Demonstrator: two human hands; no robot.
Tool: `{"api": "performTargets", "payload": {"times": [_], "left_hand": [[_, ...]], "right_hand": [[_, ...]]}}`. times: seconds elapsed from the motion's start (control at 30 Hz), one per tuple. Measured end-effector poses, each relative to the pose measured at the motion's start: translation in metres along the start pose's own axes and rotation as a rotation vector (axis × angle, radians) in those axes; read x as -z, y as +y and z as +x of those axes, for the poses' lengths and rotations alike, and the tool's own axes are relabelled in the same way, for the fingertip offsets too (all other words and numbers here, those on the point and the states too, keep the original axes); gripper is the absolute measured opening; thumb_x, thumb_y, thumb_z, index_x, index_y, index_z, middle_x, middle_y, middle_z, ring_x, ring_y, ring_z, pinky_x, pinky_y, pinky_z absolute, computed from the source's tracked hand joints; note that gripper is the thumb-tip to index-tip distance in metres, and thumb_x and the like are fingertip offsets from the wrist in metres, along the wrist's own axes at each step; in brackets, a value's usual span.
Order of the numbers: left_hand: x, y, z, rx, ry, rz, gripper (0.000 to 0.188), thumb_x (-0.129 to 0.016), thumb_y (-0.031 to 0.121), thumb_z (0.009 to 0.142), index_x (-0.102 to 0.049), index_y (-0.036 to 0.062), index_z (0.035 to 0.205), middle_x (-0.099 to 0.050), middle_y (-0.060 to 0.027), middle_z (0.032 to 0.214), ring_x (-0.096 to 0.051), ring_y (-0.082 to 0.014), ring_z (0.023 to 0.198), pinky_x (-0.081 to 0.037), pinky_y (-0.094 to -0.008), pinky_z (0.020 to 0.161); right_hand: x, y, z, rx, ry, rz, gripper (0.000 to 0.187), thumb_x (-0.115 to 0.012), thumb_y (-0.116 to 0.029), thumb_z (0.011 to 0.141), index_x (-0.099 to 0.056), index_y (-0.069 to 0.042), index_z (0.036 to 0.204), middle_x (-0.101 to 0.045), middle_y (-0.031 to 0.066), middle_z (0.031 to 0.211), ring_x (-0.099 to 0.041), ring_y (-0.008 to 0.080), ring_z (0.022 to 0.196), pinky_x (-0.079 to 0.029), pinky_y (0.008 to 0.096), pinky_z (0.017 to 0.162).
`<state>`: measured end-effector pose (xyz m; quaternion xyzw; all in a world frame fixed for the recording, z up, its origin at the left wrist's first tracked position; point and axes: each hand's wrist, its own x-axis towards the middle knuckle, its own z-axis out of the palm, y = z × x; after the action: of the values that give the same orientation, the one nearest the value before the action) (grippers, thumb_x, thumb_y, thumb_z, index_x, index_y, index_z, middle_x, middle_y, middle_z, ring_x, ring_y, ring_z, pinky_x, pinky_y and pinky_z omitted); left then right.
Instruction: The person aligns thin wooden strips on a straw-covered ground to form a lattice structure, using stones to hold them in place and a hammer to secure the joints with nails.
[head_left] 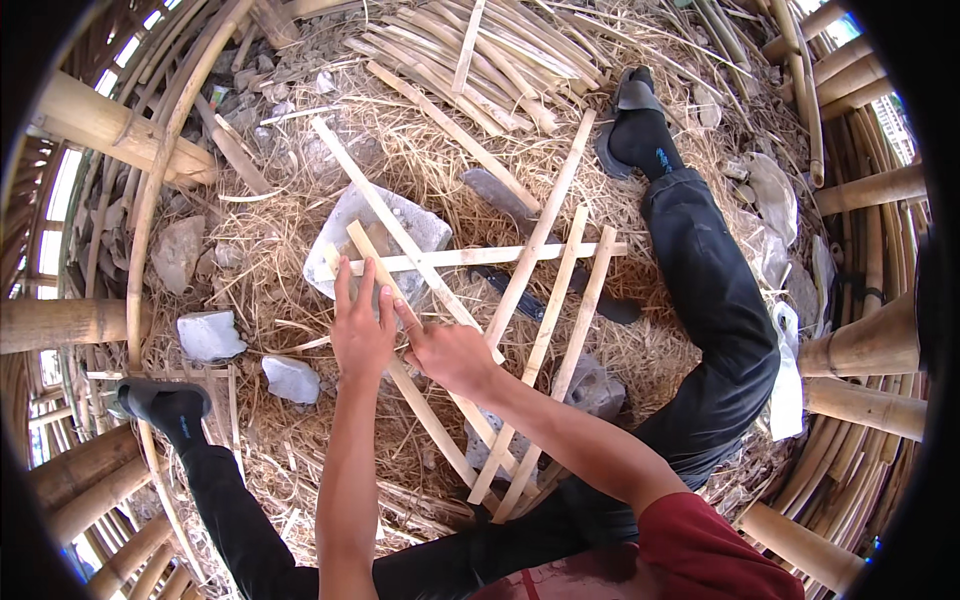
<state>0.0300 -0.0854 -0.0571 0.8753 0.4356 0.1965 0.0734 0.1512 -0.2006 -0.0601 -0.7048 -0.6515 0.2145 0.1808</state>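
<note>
Several pale bamboo strips [538, 243] lie crossed in an open lattice before me, one long crosspiece [480, 256] running through it. The upper left corner rests on a whitish stone block [425, 228]. My left hand [362, 335] lies over the strip ends there, fingers stretched out and pressing flat on the bamboo. Close beside it, my right hand [455, 357] is closed around a slanting bamboo strip [372, 255], its index finger laid along it; the palm hides part of the grip. A dark, wide blade [500, 192] lies on the straw beyond the lattice.
A pile of split bamboo strips [470, 60] lies at the far side. Pale stones [210, 335] sit at the left among straw. Bamboo poles [120, 130] wall both sides. My black-trousered legs [700, 260] spread around the work. A white plastic bag [786, 375] hangs at right.
</note>
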Motion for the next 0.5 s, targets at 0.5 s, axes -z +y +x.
{"api": "performTargets", "payload": {"times": [0.5], "left_hand": [[0.015, 0.013, 0.006, 0.157, -0.206, -0.059, 0.048, -0.055, 0.032, 0.106, -0.054, 0.0145, 0.151, -0.038, -0.0216, 0.162, -0.05, -0.0431, 0.14, -0.053, -0.0484, 0.107]], "right_hand": [[-0.01, 0.004, 0.001, 0.021, 0.098, 0.038, 0.074, -0.065, -0.037, 0.096, -0.041, -0.003, 0.157, -0.065, 0.0114, 0.063, -0.064, 0.0284, 0.047, -0.05, 0.0425, 0.04]]}}
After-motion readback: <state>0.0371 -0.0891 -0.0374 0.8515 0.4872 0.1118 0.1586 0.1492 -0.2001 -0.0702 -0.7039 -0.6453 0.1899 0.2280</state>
